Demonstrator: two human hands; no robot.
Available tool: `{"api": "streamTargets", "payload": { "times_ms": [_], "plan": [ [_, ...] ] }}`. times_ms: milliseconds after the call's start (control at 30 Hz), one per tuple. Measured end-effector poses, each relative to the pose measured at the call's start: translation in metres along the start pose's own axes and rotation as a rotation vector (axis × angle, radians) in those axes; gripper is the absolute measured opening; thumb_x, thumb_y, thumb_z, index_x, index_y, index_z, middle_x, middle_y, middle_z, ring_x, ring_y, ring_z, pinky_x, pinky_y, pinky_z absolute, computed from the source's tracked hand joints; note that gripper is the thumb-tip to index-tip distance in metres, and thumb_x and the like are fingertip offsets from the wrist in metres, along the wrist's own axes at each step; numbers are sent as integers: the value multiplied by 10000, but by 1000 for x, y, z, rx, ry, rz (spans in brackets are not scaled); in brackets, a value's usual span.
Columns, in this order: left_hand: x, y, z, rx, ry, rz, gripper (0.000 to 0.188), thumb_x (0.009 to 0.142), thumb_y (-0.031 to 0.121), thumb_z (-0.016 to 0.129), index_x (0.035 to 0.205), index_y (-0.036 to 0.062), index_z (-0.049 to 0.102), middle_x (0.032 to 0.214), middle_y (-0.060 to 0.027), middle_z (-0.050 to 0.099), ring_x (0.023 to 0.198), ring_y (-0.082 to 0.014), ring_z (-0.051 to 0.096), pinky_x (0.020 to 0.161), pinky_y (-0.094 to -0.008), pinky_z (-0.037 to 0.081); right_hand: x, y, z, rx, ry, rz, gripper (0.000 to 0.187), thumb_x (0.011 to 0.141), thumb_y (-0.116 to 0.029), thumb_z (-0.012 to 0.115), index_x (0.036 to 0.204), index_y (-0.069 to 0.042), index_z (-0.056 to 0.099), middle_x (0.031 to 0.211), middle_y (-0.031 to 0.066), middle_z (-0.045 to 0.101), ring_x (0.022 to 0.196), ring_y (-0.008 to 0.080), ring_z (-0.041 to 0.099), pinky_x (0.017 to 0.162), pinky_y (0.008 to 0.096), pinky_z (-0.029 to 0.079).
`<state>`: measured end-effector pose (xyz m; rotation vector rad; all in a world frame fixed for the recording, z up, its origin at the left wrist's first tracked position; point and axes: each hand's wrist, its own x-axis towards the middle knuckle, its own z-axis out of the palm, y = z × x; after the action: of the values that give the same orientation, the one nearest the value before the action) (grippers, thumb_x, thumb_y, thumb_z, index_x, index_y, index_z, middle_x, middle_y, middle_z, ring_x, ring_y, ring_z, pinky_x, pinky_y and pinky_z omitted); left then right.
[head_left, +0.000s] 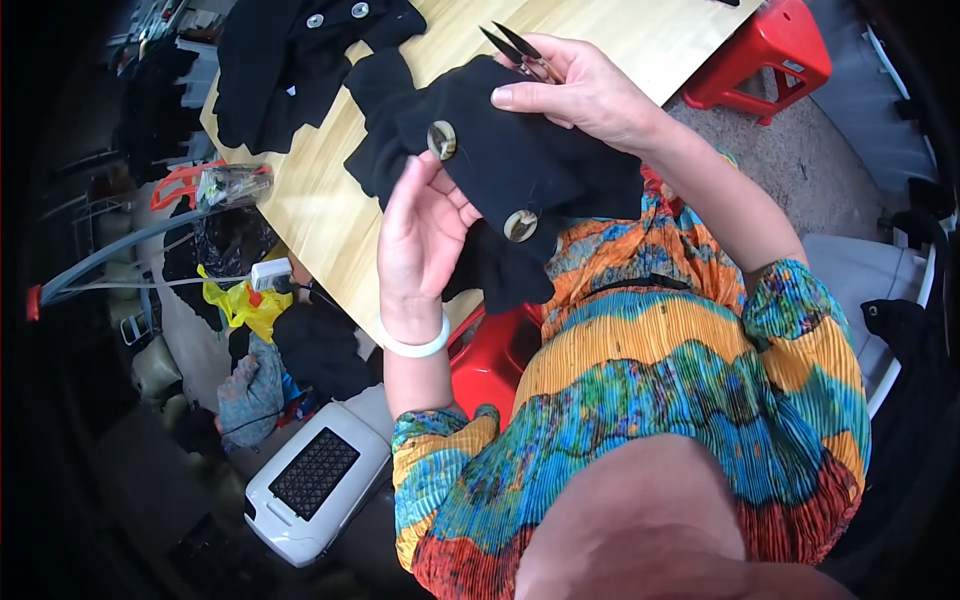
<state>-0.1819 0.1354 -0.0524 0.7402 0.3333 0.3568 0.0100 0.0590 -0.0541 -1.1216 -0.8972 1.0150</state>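
A piece of black garment [510, 140] with large marbled buttons hangs between my hands over the table's near edge. One button [441, 140] sits by my left fingertips, and another button [520, 226] is lower on the cloth. My left hand [428, 230], palm up with curled fingers, grips the garment's edge beside the upper button. In my right hand [590, 95] is a pair of small dark-bladed thread snips [520, 48], blades pointing up and left. My right thumb also presses on the cloth; the fingers beneath are partly hidden.
Another black garment [290, 75] with buttons lies on the wooden table [310, 195]. A red stool [765, 60] stands at the far right, another red stool [490, 365] under my lap. On the left are a yellow plastic bag [245, 308] and a white-and-black plastic object [318, 485].
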Motion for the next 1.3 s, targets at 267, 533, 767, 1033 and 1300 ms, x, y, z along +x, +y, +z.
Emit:
{"api": "streamTargets", "payload": {
  "times_ms": [267, 533, 767, 1033, 1300],
  "plan": [
    [5, 2, -1, -170, 161, -36, 378, 891, 249, 437, 1184, 10, 446, 1213, -153, 466, 1146, -276, 427, 958, -428, 341, 0, 0, -1, -44, -95, -105, 284, 768, -154, 639, 963, 18, 526, 810, -3, 546, 760, 33, 479, 698, 182, 404],
    [0, -5, 12, -558, -71, -64, 369, 872, 177, 428, 1197, 2, 427, 1227, -157, 453, 1166, -279, 404, 1006, -446, 270, -25, -7, 7, -576, 192, -466, 375, 733, -297, 661, 959, -32, 521, 816, 116, 577, 754, 208, 605, 669, 278, 487],
    [0, -20, 16, -685, -43, -20, 262, 857, 133, 471, 1091, 18, 497, 1114, -144, 529, 1083, -267, 473, 943, -441, 350, -36, -8, 25, -807, 185, -817, 304, 650, -222, 688, 890, -82, 566, 822, 51, 536, 633, 170, 577, 520, 245, 468],
    [-3, -23, 19, -285, 191, -35, 180, 827, 68, 492, 989, -4, 523, 976, -109, 573, 935, -238, 545, 808, -361, 456, -31, 7, 12, -860, 58, -727, 108, 682, -110, 615, 761, -61, 560, 742, 45, 534, 587, 205, 562, 494, 281, 450],
    [-9, -20, 12, -93, 103, 62, 218, 832, 97, 538, 1037, 29, 511, 887, -84, 599, 642, -186, 589, 554, -254, 480, -9, -25, -20, -821, 174, -888, 174, 735, -196, 608, 788, -39, 556, 692, 66, 555, 617, 197, 565, 550, 275, 445]
  ]
}}
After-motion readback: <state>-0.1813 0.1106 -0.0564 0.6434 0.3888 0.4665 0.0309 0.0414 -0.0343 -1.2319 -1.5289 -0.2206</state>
